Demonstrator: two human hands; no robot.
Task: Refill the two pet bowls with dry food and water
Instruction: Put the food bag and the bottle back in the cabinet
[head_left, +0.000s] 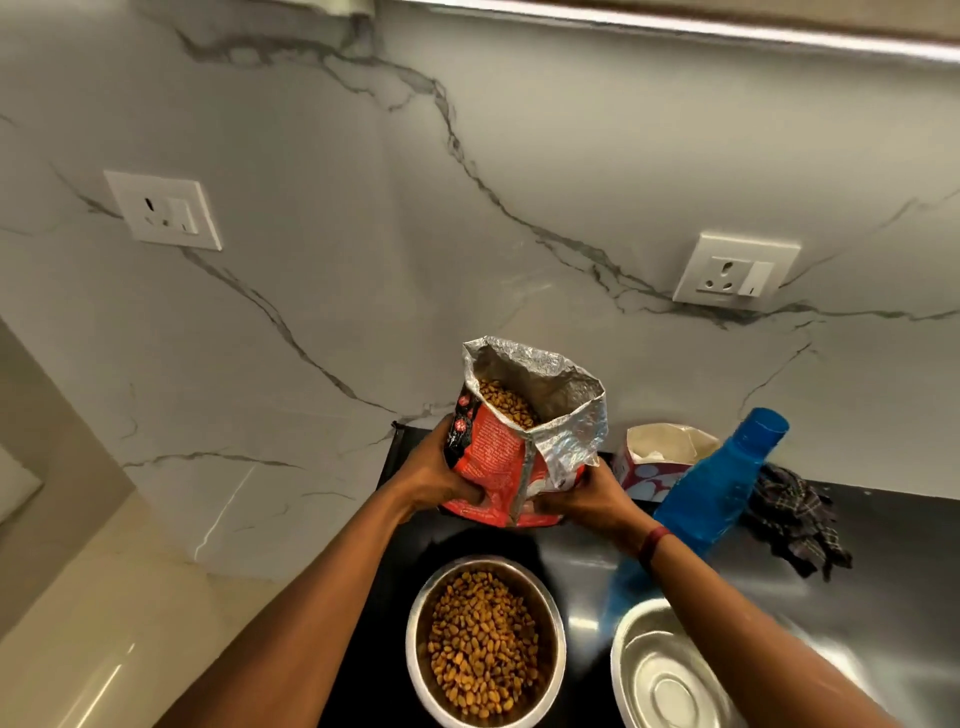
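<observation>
An open red bag of dry pet food, foil-lined, stands upright on the black counter, kibble showing in its mouth. My left hand grips its left side, and my right hand grips its lower right side. In front of the bag sits a steel bowl filled with brown kibble. To its right is a second steel bowl with no food in it. A blue water bottle stands right of the bag, behind my right forearm.
A white and red tissue box sits behind the bottle against the marble wall. A dark checked cloth lies crumpled at the right. Two wall sockets are on the backsplash. The counter ends at the left, with pale floor below.
</observation>
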